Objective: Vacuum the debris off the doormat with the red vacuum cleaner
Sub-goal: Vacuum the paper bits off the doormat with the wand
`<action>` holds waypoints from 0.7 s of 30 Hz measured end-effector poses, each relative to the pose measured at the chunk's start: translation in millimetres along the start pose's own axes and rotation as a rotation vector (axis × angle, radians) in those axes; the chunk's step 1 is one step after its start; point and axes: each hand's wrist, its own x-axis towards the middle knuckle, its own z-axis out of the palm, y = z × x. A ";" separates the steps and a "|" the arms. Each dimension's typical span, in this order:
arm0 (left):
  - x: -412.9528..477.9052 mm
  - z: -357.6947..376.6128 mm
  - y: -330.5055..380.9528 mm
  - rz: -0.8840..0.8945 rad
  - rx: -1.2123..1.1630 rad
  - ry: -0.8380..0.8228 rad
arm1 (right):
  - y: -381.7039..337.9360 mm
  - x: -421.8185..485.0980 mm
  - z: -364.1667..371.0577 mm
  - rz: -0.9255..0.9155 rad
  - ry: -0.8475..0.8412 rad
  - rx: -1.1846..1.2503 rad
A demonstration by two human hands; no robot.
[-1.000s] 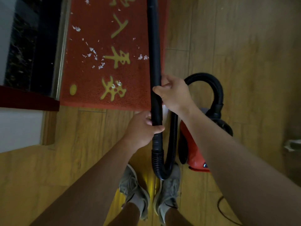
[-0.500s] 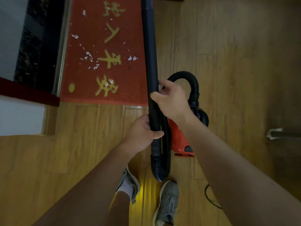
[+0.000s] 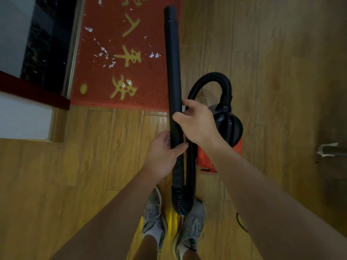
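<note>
A red doormat (image 3: 155, 85) with yellow characters lies on the wooden floor ahead. White debris bits (image 3: 105, 57) are scattered across its left and middle. I hold the black vacuum wand (image 3: 172, 62) upright over the mat's right edge. My left hand (image 3: 163, 152) grips its lower part, and my right hand (image 3: 197, 122) grips it just above. The ribbed hose (image 3: 212, 79) loops back to the red vacuum cleaner (image 3: 225, 136) on the floor to the right of the wand. The wand's open tip (image 3: 170, 11) points away from me.
A dark doorway threshold (image 3: 47, 45) and white wall corner (image 3: 22, 119) lie to the left of the mat. My two grey shoes (image 3: 174, 226) stand below the hose loop. A black cord (image 3: 241, 224) trails at lower right. A pale object (image 3: 326, 149) sits at the right edge.
The wand's tip has drawn back into view, and the view has pulled away from the mat. The red vacuum cleaner now sits closer to the mat. My feet have shifted.
</note>
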 end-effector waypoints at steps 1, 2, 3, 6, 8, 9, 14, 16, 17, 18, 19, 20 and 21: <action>0.7 0.0 -2.8 0.003 -0.020 -0.004 | 1.7 0.7 1.9 0.007 -0.001 0.007; 1.6 -0.4 -5.2 0.007 -0.043 -0.010 | 3.4 1.7 3.7 0.010 -0.002 0.013; 3.0 -0.8 -7.5 0.012 -0.061 -0.013 | 5.4 2.7 5.4 0.010 -0.001 0.017; 7.4 -1.9 -14.0 0.029 -0.046 -0.003 | 10.4 5.3 8.6 0.019 -0.006 0.012; 8.9 -2.0 -15.4 0.033 -0.019 0.012 | 12.3 6.3 10.1 0.035 -0.041 0.007; 9.4 -1.8 -15.0 0.032 -0.014 0.015 | 14.0 7.0 11.1 0.040 -0.059 0.005; 13.4 -1.7 -11.1 -0.006 0.007 0.026 | 19.2 7.8 10.8 0.026 -0.071 -0.034; 14.3 -0.5 -7.8 -0.013 -0.001 0.018 | 22.3 6.5 7.5 0.029 -0.049 -0.055; 14.4 0.5 -6.1 -0.016 -0.007 0.009 | 24.3 5.7 5.1 0.039 -0.037 -0.059; 14.1 1.9 -4.4 -0.021 -0.011 -0.001 | 27.4 4.8 2.7 0.053 -0.024 -0.057; 14.0 3.3 -3.0 -0.022 -0.007 -0.009 | 31.0 3.8 -0.3 0.069 -0.007 -0.049; 14.1 5.1 -1.9 -0.021 0.005 -0.015 | 35.3 2.2 -4.0 0.088 0.014 -0.037; 14.2 7.4 -1.0 -0.020 0.019 -0.019 | 40.2 0.1 -8.5 0.106 0.037 -0.022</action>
